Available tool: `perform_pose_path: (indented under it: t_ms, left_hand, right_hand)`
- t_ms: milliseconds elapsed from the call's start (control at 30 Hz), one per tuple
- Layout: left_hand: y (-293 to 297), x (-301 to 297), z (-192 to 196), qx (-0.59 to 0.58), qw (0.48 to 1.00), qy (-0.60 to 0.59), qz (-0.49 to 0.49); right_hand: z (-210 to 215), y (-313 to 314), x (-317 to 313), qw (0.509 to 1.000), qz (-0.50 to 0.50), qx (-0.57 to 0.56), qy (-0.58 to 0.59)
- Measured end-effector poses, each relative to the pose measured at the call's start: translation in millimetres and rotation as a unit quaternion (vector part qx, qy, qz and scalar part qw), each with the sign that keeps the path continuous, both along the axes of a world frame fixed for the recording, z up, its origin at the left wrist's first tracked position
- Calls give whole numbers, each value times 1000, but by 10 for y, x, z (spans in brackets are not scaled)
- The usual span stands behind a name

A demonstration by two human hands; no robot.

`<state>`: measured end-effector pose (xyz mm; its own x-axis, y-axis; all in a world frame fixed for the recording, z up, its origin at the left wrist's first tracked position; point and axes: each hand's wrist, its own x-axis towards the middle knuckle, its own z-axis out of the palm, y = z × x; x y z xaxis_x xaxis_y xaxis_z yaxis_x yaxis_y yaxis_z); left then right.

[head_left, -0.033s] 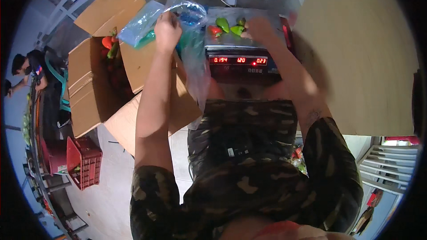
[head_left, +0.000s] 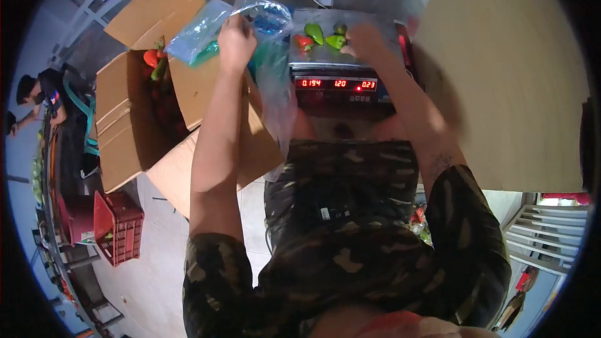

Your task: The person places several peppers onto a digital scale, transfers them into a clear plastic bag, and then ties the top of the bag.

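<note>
My left hand (head_left: 236,40) is closed on the gathered top of a clear plastic bag (head_left: 277,87), which hangs down beside the scale. On the metal pan of a digital scale (head_left: 369,70) lie a red pepper (head_left: 304,42), a green pepper (head_left: 314,33), a lighter green pepper (head_left: 335,42) and a darker green pepper (head_left: 340,28). My right hand (head_left: 364,42) is over the pan, its curled fingers right beside the two green peppers on the right. The hand itself hides whether the fingers grip one. Red digits glow on the scale's front.
An open cardboard box (head_left: 119,119) with red and green peppers (head_left: 156,66) stands at the left. A blue and green plastic bag (head_left: 200,37) lies over its flap. A large tan board (head_left: 507,87) fills the right. A red crate (head_left: 119,228) and another person (head_left: 47,100) are farther left.
My right hand's fingers have shifted very slightly by the green peppers. Otherwise nothing has visibly changed.
</note>
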<state>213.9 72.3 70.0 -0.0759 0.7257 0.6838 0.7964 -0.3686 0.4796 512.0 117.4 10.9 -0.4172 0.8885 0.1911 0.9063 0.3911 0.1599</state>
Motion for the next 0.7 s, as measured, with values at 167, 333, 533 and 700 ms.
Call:
perform_pose_path:
  t_ms: [167, 333, 533, 700]
  left_hand:
    - [59, 34, -15, 35, 999, 2, -14]
    - [87, -43, -88, 39, 999, 29, 12]
    - [61, -6, -37, 22, 1000, 19, -3]
    - [53, -10, -33, 7, 1000, 13, 0]
  right_hand:
    - [-288, 33, 35, 997, -2, 83, 8]
    - [277, -64, 4, 966, 32, 5, 256]
    - [641, -55, 319, 889, 26, -74, 452]
    - [798, -130, 335, 783, 12, -89, 616]
